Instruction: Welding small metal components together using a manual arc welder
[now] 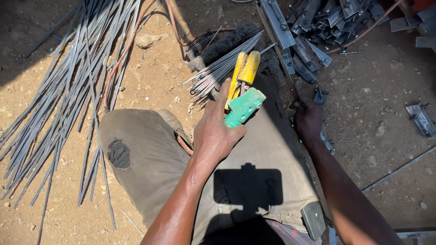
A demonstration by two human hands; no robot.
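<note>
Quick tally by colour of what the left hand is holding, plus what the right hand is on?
Left hand:
Yellow tool handles: 2
Green tool piece: 1
Right hand, resting on:
Grey metal bar: 1
Total: 4
Loose rods and scrap brackets nearby are too many to count.

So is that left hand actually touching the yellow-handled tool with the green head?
Touching. The head view shows the left hand wrapped around the yellow-handled tool, with fingers curled under its green head and the thumb lying along a yellow handle, no gap between them.

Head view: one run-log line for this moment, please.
left hand: holds electrode holder | right hand: on steel bar | welding rods: on ground
</note>
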